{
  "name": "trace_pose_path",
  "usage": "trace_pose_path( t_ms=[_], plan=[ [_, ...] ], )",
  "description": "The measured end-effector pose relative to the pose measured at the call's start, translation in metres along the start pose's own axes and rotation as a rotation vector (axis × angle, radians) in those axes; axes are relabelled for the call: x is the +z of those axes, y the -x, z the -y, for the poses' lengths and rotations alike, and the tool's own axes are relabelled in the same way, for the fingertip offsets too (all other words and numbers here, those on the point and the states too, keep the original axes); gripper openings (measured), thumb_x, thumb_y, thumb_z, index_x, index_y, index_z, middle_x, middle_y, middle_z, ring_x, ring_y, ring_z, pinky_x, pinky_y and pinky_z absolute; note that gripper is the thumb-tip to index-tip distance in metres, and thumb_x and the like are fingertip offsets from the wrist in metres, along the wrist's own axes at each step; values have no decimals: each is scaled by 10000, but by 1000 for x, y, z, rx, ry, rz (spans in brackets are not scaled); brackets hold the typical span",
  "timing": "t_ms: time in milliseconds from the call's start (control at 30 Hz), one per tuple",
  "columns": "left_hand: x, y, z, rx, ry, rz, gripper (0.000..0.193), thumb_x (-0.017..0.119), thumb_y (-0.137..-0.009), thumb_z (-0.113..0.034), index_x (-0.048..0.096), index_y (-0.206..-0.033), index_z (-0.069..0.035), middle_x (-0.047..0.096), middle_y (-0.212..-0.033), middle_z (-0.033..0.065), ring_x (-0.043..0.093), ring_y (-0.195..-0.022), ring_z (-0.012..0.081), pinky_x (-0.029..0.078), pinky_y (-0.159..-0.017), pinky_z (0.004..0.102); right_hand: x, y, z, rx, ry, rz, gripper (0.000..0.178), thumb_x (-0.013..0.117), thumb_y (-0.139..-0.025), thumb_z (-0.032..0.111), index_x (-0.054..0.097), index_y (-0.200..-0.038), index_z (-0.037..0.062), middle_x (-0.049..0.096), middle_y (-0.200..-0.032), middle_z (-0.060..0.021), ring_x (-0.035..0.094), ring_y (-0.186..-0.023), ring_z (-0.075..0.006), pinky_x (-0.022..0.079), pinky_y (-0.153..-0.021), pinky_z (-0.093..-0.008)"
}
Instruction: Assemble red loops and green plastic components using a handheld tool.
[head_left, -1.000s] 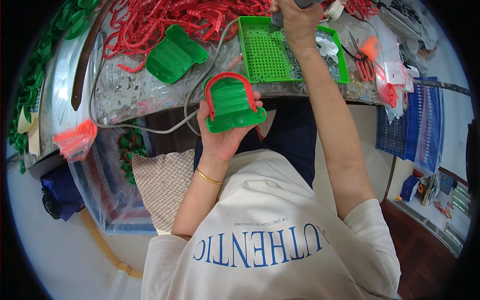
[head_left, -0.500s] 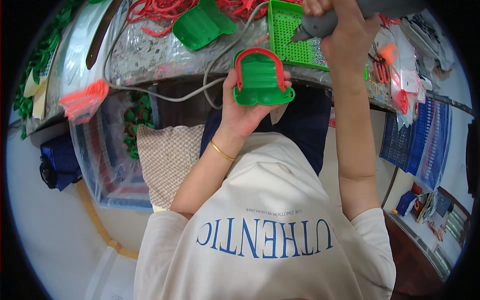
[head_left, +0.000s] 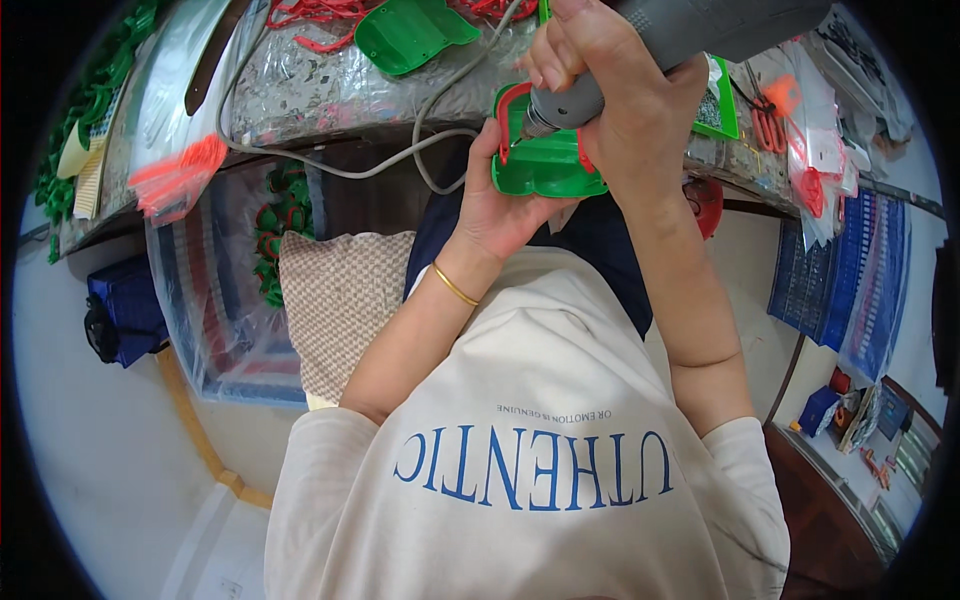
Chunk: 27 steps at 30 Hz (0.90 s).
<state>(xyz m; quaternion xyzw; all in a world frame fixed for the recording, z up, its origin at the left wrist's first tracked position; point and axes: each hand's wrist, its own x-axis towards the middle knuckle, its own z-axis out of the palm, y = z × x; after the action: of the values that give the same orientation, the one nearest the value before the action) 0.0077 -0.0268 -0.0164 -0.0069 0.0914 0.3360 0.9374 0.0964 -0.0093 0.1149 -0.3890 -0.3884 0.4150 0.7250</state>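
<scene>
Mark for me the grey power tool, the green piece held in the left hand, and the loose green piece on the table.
Grey power tool (head_left: pixel 725 28): head view, on its grey body.
Held green piece (head_left: pixel 550 176): head view, on its lower part.
Loose green piece (head_left: pixel 411 38): head view, on its middle.

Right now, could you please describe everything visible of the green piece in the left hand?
The green piece looks like glossy moulded plastic, trough-shaped, its hollow side facing up. A red strap runs along its left and right sides. The left hand holds it from below, at the worktable's near edge. The right hand and the grey tool it grips hide part of it; the tool's tip points toward the strap's left end, contact unclear.
</scene>
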Motion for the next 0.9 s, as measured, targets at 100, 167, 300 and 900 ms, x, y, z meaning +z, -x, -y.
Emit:
trace_pose_path(
  t_ms=[100,167,300,900],
  plan=[
    [0,1,1,-15,-12,-13,694,561,-883,-573,419,-1384,-114,510,-1353,102,530,-1225,276,465,-1007,474,0,1,0,0,-6,14,154,646,-867,32,563,-991,-7,576,-716,-35,530,-529,-85,431,-490,-230],
    [0,1,1,-20,-45,-15,704,567,-879,-579,420,-1382,-109,524,-1336,104,539,-1213,272,475,-998,471,-1,2,0,22,-15,13,153,644,-867,32,562,-990,-9,575,-716,-34,529,-527,-83,430,-487,-228],
    [-1,1,0,-37,-22,-36,698,575,-878,-577,427,-1374,-109,538,-1316,103,553,-1196,266,499,-968,458,-2,4,0,39,-5,23,150,642,-865,33,560,-982,-12,570,-708,-34,523,-516,-82,426,-478,-223],
    [-6,2,-3,-17,-84,-50,648,562,-901,-552,441,-1366,-117,539,-1314,90,564,-1181,254,508,-957,433,-6,1,-19,-277,-112,223,104,634,-838,-16,550,-900,-19,547,-688,-45,515,-502,-86,426,-458,-225]
  ],
)
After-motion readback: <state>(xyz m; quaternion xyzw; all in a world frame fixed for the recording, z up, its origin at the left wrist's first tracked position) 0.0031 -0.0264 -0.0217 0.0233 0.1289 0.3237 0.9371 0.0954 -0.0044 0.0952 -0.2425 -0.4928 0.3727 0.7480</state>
